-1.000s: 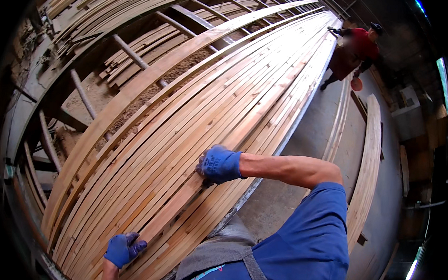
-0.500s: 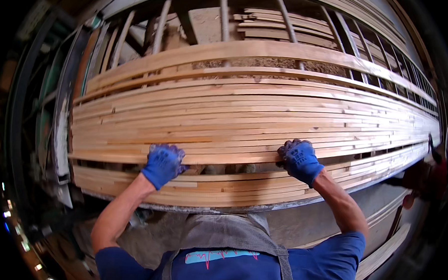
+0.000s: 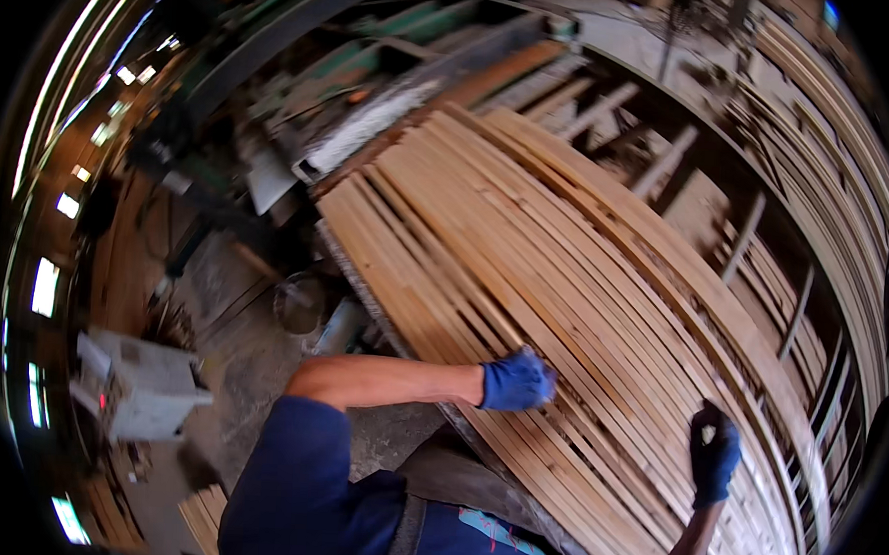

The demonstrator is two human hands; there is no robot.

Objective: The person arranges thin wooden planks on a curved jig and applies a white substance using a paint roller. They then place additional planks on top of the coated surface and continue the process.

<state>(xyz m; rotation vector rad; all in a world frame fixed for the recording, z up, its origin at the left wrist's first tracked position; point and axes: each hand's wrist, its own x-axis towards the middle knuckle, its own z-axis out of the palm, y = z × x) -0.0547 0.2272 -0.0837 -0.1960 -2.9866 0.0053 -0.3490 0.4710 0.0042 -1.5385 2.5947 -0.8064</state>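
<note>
Dim workshop surroundings frame the scene: green and grey machinery [image 3: 394, 72] along the top, a dusty concrete floor [image 3: 255, 309] at lower left, and a boxy grey metal unit [image 3: 137, 388] standing on it.

From the head camera, a broad bed of long, thin, pale wooden slats [image 3: 525, 251] lies side by side on a metal-edged table [image 3: 365, 284], running from upper left to lower right. Beyond it, an open rack of steel rollers [image 3: 754, 241] carries more boards.

The left hand [image 3: 516, 382], in a blue knit glove, presses on the slats near the table's near edge, fingers curled over the wood; whether it actually pinches a slat cannot be told. The right hand [image 3: 715, 453], in a darker blue glove, rests farther along the same bed, its grasp likewise unclear.

This looks like sorting or evening up the slats. A next move would need both hands gripping one slat firmly and sliding it along its length without disturbing its neighbours.
</note>
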